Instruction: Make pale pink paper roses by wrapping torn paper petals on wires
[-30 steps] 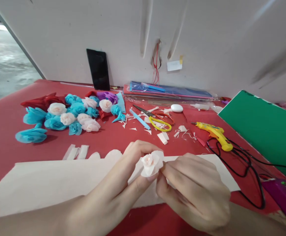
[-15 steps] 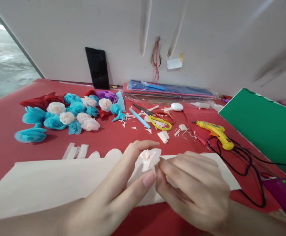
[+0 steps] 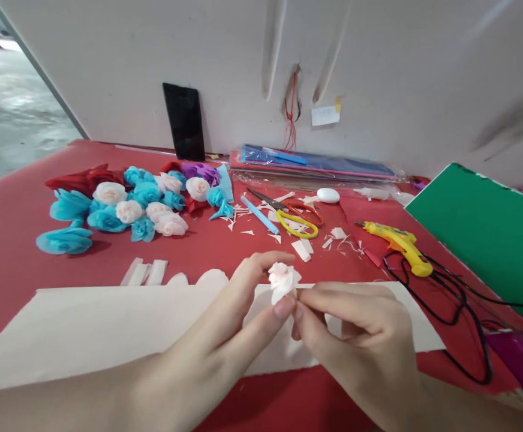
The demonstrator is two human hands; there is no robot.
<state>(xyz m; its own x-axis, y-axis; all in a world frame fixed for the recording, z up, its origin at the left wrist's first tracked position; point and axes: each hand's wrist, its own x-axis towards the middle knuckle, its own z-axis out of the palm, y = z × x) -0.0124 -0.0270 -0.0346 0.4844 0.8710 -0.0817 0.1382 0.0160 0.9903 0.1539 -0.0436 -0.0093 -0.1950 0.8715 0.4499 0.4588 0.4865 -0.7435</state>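
A small pale pink paper flower [image 3: 283, 281] is held up between my two hands over a long cream paper sheet [image 3: 108, 327]. My left hand [image 3: 225, 336] is curled round it from the left, its thumb tip at the flower's lower edge and its index finger arched behind. From the right, my right hand [image 3: 364, 336] pinches the flower's base between thumb and fingers; the base itself is mostly hidden by the fingertips. Rounded petal pieces [image 3: 212, 278] and short cut strips [image 3: 156, 273] of pale paper lie just beyond the sheet's far edge.
Blue, white, red and purple paper flowers [image 3: 144, 195] are heaped at the left. Scissors [image 3: 297, 223], a light blue pen [image 3: 260, 215] and paper scraps lie mid-table. To the right are a yellow glue gun [image 3: 399, 243], its black cable and a green board [image 3: 486, 234]. A phone [image 3: 184, 123] leans on the wall.
The flower has turned in my fingers, from its face showing to a more side-on, upright view. My right fingers have shifted their pinch at its base. The whole view has moved slightly.
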